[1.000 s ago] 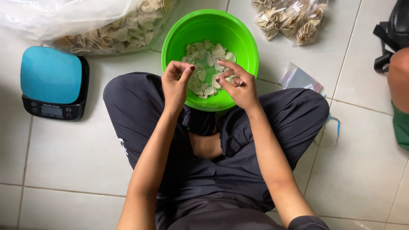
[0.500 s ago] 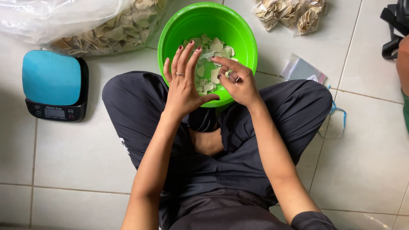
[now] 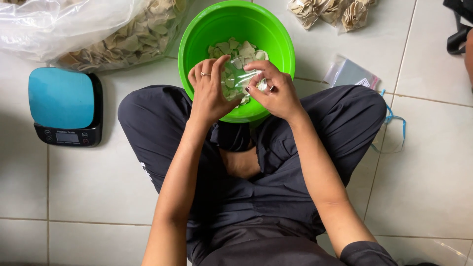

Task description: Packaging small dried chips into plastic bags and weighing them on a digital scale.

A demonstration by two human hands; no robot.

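A bright green bowl [image 3: 197, 34] holds pale flat chips [image 3: 235, 50] on the tiled floor, just past my crossed legs. A small clear plastic bag [image 3: 237, 80] hangs over the bowl's near side, gripped from both sides. My left hand [image 3: 209, 91], with a ring on one finger, holds its left edge. Its right edge is pinched by my right hand [image 3: 273, 88]. Some chips show through the bag.
A blue-topped kitchen scale [image 3: 64, 106] sits on the floor at left. A big clear sack of the same chips [image 3: 106, 29] lies at top left. Small filled bags [image 3: 327, 12] rest at top right, with empty clear bags [image 3: 351, 74] beside my right knee. Another person's limb [image 3: 469, 49] is at the far right edge.
My left hand, spread open over the bowl half a second ago, has closed on the clear bag. Both hands now hold it together above the chips.
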